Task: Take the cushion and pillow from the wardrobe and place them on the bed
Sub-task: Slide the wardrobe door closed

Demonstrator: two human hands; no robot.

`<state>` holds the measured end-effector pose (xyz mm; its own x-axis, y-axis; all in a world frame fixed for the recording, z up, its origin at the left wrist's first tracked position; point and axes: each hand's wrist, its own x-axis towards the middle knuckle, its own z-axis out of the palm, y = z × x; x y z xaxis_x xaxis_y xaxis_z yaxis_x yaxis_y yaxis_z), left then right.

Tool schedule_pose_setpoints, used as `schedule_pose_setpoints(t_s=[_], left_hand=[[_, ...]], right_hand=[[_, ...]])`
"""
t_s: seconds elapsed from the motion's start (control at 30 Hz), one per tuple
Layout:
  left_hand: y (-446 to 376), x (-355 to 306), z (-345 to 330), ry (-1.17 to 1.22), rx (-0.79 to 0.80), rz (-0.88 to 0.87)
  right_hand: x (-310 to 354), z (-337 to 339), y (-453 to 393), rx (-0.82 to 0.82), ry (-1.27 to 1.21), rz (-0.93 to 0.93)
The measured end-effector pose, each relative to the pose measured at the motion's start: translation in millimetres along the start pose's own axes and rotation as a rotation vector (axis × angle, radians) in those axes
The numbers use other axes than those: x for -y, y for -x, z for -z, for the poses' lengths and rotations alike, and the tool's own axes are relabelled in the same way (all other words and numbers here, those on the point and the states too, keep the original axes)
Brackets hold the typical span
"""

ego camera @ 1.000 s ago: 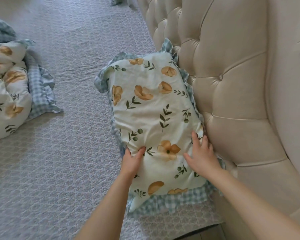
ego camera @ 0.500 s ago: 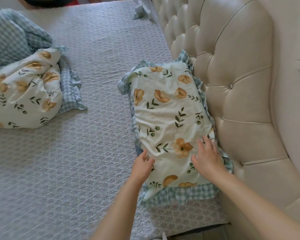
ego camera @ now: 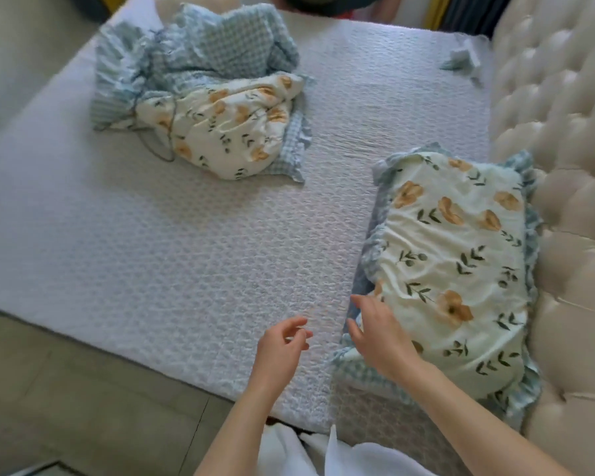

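A floral pillow [ego camera: 461, 262] with a blue checked frill lies flat on the bed [ego camera: 186, 255], against the padded headboard at the right. My right hand [ego camera: 378, 334] hovers over the pillow's near left corner, fingers spread, holding nothing. My left hand [ego camera: 282, 345] hangs just left of it above the quilted mattress cover, fingers loosely curled and empty. A crumpled floral and checked bundle [ego camera: 213, 108], cushion or bedding, lies at the far left of the bed.
The beige tufted headboard [ego camera: 564, 166] runs along the right side. A small pale blue cloth [ego camera: 461, 60] lies at the bed's far right corner. Floor tiles [ego camera: 66, 389] show at the near left, and white fabric [ego camera: 306, 448] hangs below my arms.
Both hands have come off the pillow and pulled back to the left. The view has swung left and up, showing more of the bed and the bundle.
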<state>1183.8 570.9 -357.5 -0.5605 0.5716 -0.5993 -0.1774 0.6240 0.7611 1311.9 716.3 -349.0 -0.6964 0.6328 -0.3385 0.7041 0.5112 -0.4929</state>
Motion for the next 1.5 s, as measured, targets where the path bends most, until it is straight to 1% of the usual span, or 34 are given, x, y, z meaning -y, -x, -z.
schedule_pose_setpoints(t_s=[0.1,0.3,0.4,0.57,0.7,0.8,0.93,1.07,1.17,1.37,1.5], left_hand=[[22.5,18.3,40.4,0.026,-0.131,-0.016],[76.8,63.4,122.5,0.078,-0.349,0.032],[114.7,91.8,166.6,0.104,-0.489,0.055],[191.3,140.6,241.3,0.196,-0.718,0.13],[251.9,166.6,300.0,0.235,-0.961,0.132],[295.2,181.2,338.3,0.223,-1.1,0.142],[346.8,189.8,372.0,0.194,-1.314,0.17],[381.2,190.0,388.4,-0.02,-1.515,0.267],[396.4,183.6,394.8,-0.17,-1.635,0.255],[418.9,170.1,433.0,-0.593,-1.718,0.142],[422.4,165.7,464.1,-0.847,-1.793,0.163]], right_hand=[[40.6,-16.0,-2.3,0.057,0.027,0.114],[130.9,-57.8,2.9,0.19,0.06,0.305],[182.4,-86.2,14.4,0.277,0.087,0.417],[275.8,-145.1,44.1,0.358,0.112,0.601],[355.4,-200.3,76.3,0.447,0.11,0.745],[408.6,-240.3,107.0,0.536,0.093,0.857],[460.1,-275.9,147.8,0.669,0.075,0.991],[500.9,-294.5,172.7,0.782,0.049,1.061],[533.7,-303.5,180.7,0.828,0.016,1.13],[606.7,-314.0,193.6,0.939,-0.089,1.2],[653.1,-316.8,200.3,1.017,-0.164,1.22]])
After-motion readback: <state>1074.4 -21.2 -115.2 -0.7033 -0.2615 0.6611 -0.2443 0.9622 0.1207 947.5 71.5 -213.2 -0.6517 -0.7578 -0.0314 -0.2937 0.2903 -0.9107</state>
